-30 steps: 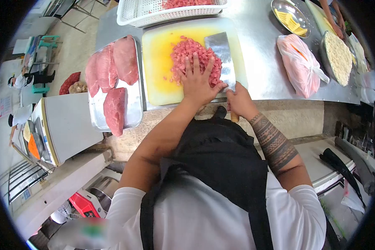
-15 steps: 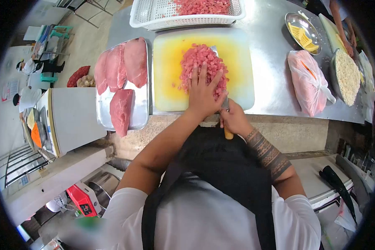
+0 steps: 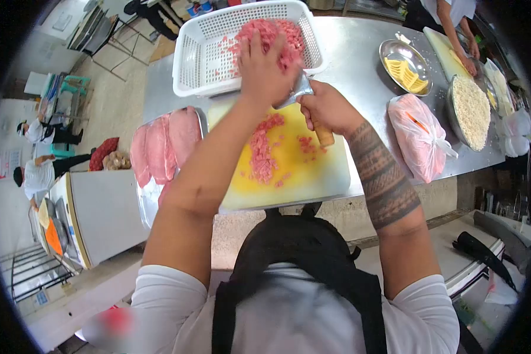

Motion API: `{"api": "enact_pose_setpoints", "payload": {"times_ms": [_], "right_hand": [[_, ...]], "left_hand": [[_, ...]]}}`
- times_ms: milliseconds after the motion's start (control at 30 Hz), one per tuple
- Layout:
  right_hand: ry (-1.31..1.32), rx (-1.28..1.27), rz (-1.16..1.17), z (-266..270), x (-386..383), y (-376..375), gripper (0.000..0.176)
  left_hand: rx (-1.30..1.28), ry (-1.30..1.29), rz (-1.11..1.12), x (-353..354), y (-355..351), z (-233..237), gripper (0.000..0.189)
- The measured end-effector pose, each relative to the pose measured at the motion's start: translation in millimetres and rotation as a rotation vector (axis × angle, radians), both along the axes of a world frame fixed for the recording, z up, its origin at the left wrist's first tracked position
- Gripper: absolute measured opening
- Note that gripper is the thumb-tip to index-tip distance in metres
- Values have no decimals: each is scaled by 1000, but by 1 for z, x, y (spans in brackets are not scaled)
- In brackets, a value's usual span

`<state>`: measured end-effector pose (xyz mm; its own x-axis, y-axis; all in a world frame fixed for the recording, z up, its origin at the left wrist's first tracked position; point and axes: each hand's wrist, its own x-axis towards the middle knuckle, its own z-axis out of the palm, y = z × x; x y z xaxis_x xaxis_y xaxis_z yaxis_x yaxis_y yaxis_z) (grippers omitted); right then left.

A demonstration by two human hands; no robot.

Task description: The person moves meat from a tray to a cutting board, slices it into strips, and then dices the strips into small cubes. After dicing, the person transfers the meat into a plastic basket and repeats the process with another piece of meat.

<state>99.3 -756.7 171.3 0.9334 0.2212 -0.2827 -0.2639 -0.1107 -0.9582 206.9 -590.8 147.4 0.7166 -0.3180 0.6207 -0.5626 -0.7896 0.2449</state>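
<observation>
My left hand (image 3: pixel 265 74) rests with spread fingers against a heap of diced raw meat (image 3: pixel 265 32) at the white perforated basket (image 3: pixel 189 65). My right hand (image 3: pixel 330 109) grips the wooden handle of a knife (image 3: pixel 301 88), its broad blade beside my left palm; part of the blade is hidden by meat and hand. Below both hands lies a cutting board (image 3: pixel 318 180), stained yellow, with scattered meat cubes (image 3: pixel 261 156) on it. Left of the board, large raw meat slabs (image 3: pixel 159 144) lie on a metal tray (image 3: pixel 143 203), partly behind my left forearm.
A metal bowl of yellow slices (image 3: pixel 406 66), a tied plastic bag (image 3: pixel 419 135) and a bowl of pale crumbly food (image 3: pixel 470 112) stand on the right of the steel table (image 3: pixel 351 53). A co-worker's hands (image 3: pixel 469 59) are at another board, top right. More people are at far left.
Both hands have moved forward from the board to the basket with the knife and much of the diced meat. Only loose cubes lie on the board now. The view has shifted.
</observation>
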Motion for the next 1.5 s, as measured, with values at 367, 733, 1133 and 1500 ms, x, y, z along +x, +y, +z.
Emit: {"api": "enact_pose_setpoints", "payload": {"times_ms": [367,733,1133,1500], "right_hand": [[320,-56,-468,-70,-269,-30,19],[249,-249,-608,-93,-238,3,25],[289,-256,-272,-87,-164,-13,24],[339,-240,-141,-92,-205,44,27]], "left_hand": [[-99,206,-423,13,73,-28,37],[175,566,-473,-39,60,-126,87],[324,615,-971,-10,51,-132,83],[180,557,-817,-130,141,-118,113]]}}
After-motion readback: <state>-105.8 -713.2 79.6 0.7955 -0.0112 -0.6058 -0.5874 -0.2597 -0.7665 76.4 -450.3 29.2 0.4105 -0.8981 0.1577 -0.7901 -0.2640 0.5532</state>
